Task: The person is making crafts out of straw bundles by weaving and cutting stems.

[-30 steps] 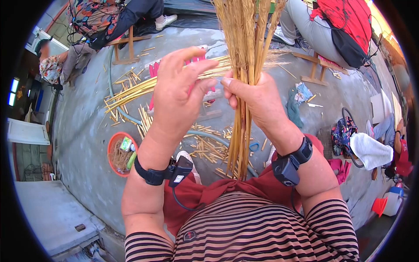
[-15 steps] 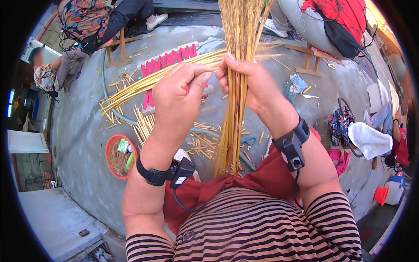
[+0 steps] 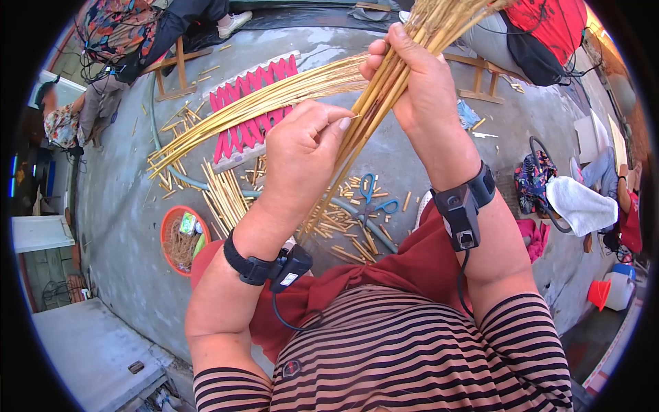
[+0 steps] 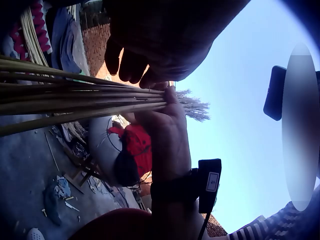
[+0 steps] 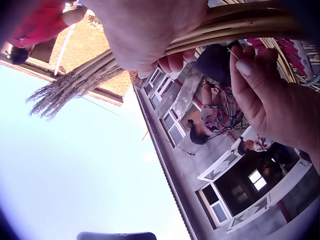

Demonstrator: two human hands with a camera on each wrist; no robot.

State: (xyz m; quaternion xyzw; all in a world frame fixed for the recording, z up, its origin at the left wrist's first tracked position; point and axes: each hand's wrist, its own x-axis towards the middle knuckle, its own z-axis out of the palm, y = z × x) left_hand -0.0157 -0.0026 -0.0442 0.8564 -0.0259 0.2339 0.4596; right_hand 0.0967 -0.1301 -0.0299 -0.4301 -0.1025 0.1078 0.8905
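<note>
My right hand grips a bundle of long dry stalks near its feathery seed heads, the thumb laid along the stalks. The bundle slants from upper right down to lower left, its cut ends over my lap. Beside it, my left hand pinches a thin pale strand between thumb and forefinger, close to the stalks. A second, looser bundle of stalks lies across a pink zigzag rack on the floor. In the left wrist view the seed heads stick out past the right hand.
Short cut stalk pieces litter the concrete floor, with blue-handled scissors among them. A hose runs past. An orange basket stands at left. Other people sit on wooden benches ahead. A white towel hangs at right.
My right hand has moved up and right, tilting the bundle from upright to slanted. The left hand has closed from spread fingers into a pinch. The scissors on the floor have come into fuller view.
</note>
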